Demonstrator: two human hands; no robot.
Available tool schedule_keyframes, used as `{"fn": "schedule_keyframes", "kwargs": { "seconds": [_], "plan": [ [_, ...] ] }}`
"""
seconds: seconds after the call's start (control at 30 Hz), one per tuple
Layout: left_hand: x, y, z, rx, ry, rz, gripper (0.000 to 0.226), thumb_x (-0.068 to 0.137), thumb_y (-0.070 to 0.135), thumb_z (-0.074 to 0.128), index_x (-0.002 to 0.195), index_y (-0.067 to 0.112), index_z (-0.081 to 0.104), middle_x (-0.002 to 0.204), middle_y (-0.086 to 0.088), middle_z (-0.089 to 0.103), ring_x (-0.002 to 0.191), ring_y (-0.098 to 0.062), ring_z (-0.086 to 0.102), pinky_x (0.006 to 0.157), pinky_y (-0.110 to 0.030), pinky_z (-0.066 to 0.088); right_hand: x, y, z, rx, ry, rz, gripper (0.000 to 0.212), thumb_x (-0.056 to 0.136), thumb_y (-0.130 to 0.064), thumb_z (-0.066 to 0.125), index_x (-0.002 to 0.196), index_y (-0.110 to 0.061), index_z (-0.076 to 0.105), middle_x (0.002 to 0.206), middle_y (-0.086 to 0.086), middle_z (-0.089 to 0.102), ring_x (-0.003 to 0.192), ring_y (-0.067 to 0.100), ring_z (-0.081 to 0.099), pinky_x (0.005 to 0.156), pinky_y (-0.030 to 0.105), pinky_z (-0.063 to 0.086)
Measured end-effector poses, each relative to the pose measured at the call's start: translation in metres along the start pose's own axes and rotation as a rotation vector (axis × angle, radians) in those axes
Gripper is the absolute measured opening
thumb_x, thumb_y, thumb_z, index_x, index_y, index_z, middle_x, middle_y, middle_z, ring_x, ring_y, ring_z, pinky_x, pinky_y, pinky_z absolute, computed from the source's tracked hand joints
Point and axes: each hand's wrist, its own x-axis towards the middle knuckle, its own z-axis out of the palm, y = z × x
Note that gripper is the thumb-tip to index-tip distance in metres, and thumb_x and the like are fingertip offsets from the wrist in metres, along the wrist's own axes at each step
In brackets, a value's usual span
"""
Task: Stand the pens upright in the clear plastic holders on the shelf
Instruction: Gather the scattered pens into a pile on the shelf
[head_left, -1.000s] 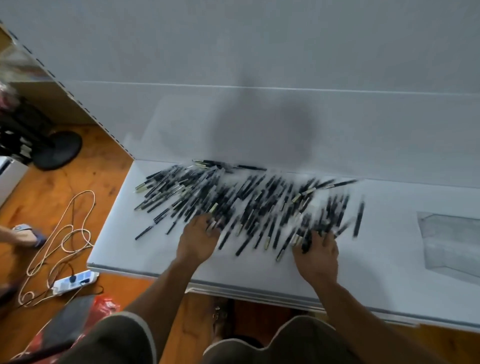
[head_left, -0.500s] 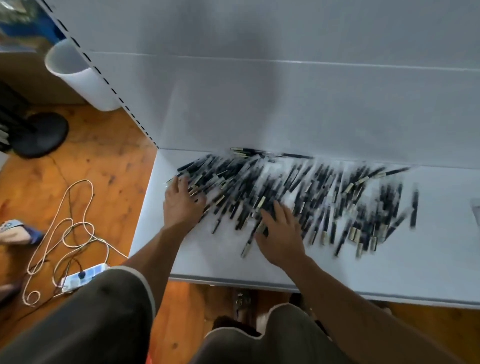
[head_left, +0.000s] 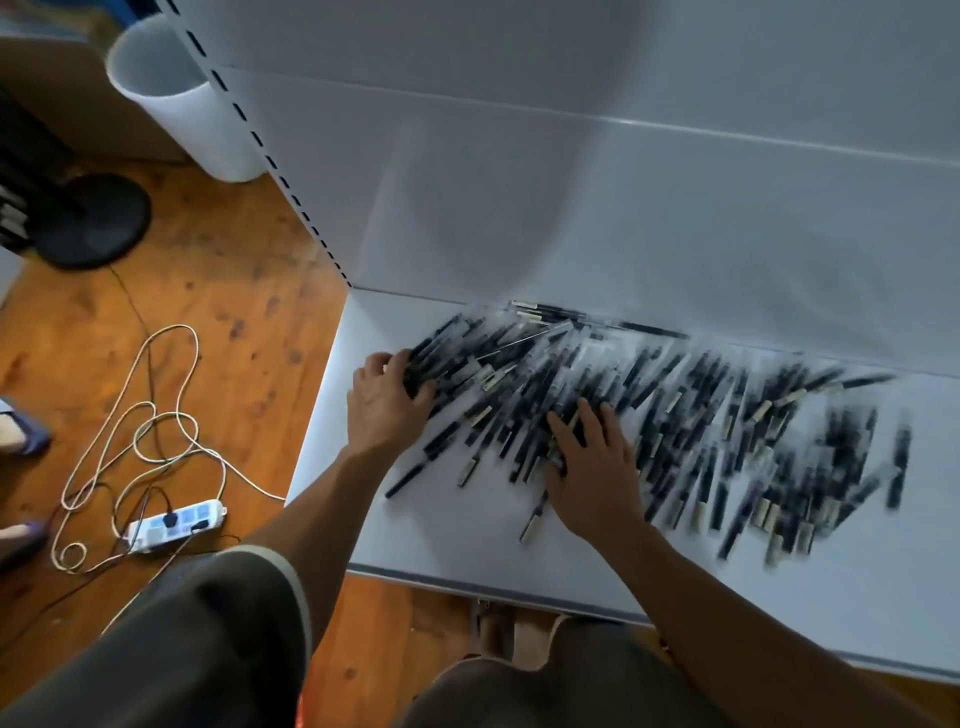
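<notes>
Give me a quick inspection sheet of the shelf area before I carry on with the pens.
Surface: white shelf, with pens spread across most of it.
Job's things: pens lie loose in a blurred pile, none upright; clear holders not in view.
Clutter: nothing seen.
Hands: left hand has its fingers bent over the pile's left end, grip unclear; right hand lies flat, fingers spread on the pens.
Cables: white cable lies looped on the floor, running to a power strip.
Surroundings: wooden floor, white tub, black round base.
</notes>
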Motion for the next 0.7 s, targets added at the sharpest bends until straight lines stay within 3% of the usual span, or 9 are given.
{"fn": "schedule_keyframes", "kwargs": {
  "seconds": [0.2, 0.33, 0.43, 0.53, 0.6, 0.7],
  "plan": [
    [-0.027, 0.004, 0.015, -0.327, -0.048, -0.069, 0.055, 0.093, 0.043, 0.057, 0.142, 0.022, 0.042, 0.132, 0.001, 0.042, 0.119, -0.018, 0.046, 0.104, -0.032, 0.04, 0.002, -0.009, 0.001, 0.106, 0.077, 0.059, 0.06, 0.099, -0.047, 0.039, 0.154, -0.028, 0.023, 0.164, 0.005, 0.0, 0.15, 0.028, -0.008, 0.12, 0.048, 0.008],
    [-0.044, 0.001, 0.02, -0.453, -0.04, -0.072, 0.049, 0.095, 0.038, 0.056, 0.14, 0.023, 0.046, 0.132, 0.005, 0.043, 0.117, -0.017, 0.049, 0.103, -0.037, 0.045, -0.007, -0.013, 0.007, 0.094, 0.104, 0.029, 0.067, 0.096, -0.055, 0.042, 0.155, -0.03, 0.02, 0.164, 0.006, 0.002, 0.15, 0.029, -0.006, 0.119, 0.049, 0.003],
    [-0.052, -0.002, 0.022, -0.51, -0.015, -0.054, 0.043, 0.096, 0.034, 0.055, 0.138, 0.026, 0.048, 0.133, 0.005, 0.046, 0.118, -0.016, 0.048, 0.101, -0.033, 0.046, -0.01, -0.016, 0.013, 0.057, 0.076, 0.015, 0.074, 0.094, -0.061, 0.041, 0.156, -0.032, 0.013, 0.164, 0.006, -0.001, 0.15, 0.03, -0.009, 0.12, 0.048, 0.002],
    [-0.06, -0.007, 0.019, -0.469, 0.071, -0.023, 0.04, 0.096, 0.031, 0.056, 0.135, 0.023, 0.052, 0.134, 0.001, 0.05, 0.121, -0.009, 0.043, 0.101, -0.017, 0.038, -0.012, -0.016, 0.015, 0.045, 0.055, 0.009, 0.075, 0.094, -0.058, 0.045, 0.156, -0.032, 0.012, 0.164, 0.006, -0.003, 0.15, 0.03, -0.011, 0.12, 0.048, 0.004],
    [-0.066, -0.014, 0.015, -0.367, 0.114, 0.002, 0.047, 0.092, 0.034, 0.062, 0.135, 0.018, 0.052, 0.136, -0.002, 0.049, 0.124, -0.013, 0.04, 0.104, -0.025, 0.035, -0.013, -0.014, 0.014, 0.053, 0.06, -0.004, 0.072, 0.094, -0.049, 0.05, 0.155, -0.03, 0.016, 0.164, 0.008, 0.0, 0.15, 0.031, -0.009, 0.119, 0.049, 0.007],
    [-0.081, -0.027, 0.012, -0.258, 0.044, 0.083, 0.06, 0.085, 0.037, 0.071, 0.137, 0.015, 0.051, 0.133, -0.006, 0.048, 0.12, -0.02, 0.044, 0.096, -0.03, 0.04, -0.015, -0.011, 0.013, 0.041, 0.052, -0.006, 0.069, 0.096, -0.043, 0.048, 0.156, -0.029, 0.016, 0.164, 0.009, -0.001, 0.15, 0.031, -0.01, 0.12, 0.047, 0.007]
  ]
}}
